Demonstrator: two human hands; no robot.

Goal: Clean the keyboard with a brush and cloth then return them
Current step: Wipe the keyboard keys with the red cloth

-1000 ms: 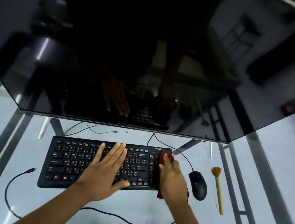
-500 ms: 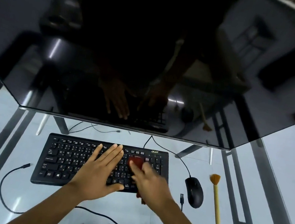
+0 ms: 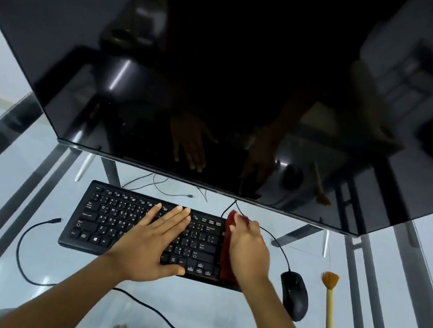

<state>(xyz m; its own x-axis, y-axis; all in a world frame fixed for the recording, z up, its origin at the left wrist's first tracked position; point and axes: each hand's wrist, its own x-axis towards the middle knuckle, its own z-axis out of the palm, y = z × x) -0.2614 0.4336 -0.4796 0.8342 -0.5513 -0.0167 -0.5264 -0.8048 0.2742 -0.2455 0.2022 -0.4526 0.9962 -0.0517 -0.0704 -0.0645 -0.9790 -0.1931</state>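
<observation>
- at keyboard (image 3: 114,221) right end: right hand (image 3: 247,252) pressed onto red cloth (image 3: 224,265), folded lengthwise front to back.
- left hand (image 3: 156,242) flat, open, bracing the keys.
- beyond mouse (image 3: 293,294), nearer the right hand: brush (image 3: 329,305), lengthwise front to back.

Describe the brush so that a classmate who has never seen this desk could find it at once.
Start at the black keyboard on the glass desk and move right, past the black mouse. The brush lies alone beyond it, no hand touching it, bristles pointing toward the monitor. Its pale yellow handle and orange-brown bristle fan set it apart from the dark items nearby.
</observation>
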